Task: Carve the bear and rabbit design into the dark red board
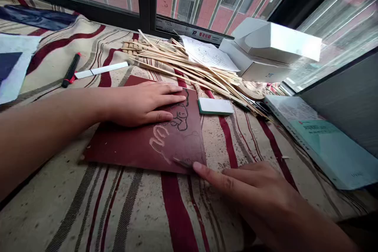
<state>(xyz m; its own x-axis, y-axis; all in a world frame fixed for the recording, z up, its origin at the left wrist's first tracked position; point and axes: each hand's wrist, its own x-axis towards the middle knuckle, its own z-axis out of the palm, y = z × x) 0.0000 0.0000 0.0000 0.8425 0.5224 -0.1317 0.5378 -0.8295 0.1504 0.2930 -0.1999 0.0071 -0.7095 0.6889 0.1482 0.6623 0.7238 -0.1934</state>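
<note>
Spotting any trouble here? The left fingers (168, 100) lie flat and open on the dark red carving sheet (141, 149), just above its carved lines.

Yeah, a small blade (181, 162) pokes out just past the right fingers (201, 169), though I can't tell if they're gripping it. One slip could nick the left hand (141, 104), and the sheet could skid on that striped cloth (132, 208).

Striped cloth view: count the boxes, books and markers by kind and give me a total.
White cardboard boxes: 2
Book: 1
Black marker with red ends: 1
Total: 4
</note>
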